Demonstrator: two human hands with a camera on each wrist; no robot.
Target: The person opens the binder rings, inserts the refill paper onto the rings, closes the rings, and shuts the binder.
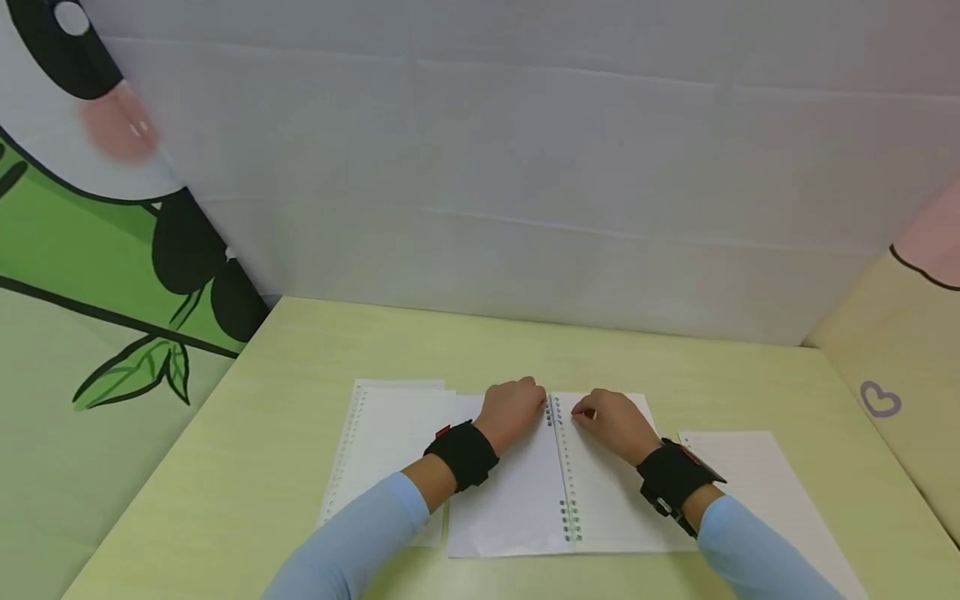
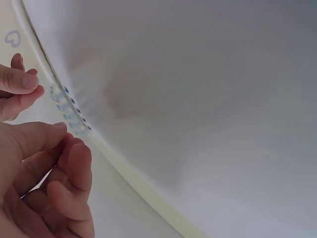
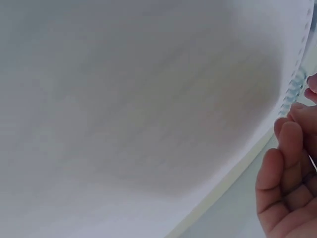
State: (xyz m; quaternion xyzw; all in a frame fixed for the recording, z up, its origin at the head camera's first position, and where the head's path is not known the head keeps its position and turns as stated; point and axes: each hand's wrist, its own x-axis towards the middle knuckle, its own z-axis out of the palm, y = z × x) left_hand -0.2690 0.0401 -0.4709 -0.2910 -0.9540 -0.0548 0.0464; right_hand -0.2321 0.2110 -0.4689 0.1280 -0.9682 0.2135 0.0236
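While both hands meet at the ring spine (image 1: 556, 421) of an open notebook (image 1: 525, 492) mid-worktop (image 1: 300, 358), left hand (image 1: 512, 412) & right hand (image 1: 615, 423) curl fingers at the top rings; actual grip can't be told. Best worked ring by ring w/ pages flat.

A pale yellow-green table (image 1: 285, 367) fills the near part of the scene. On it, to the left, lies a loose white sheet with punched holes (image 1: 375, 442) along its left edge. To the right lies a plain white sheet (image 1: 757, 475). A white panel (image 1: 525, 167) stands along the far edge. On the left stands a panel with a cartoon panda and green bamboo leaves (image 1: 112, 250). On the right stands a cream panel with a small purple heart (image 1: 880, 400).
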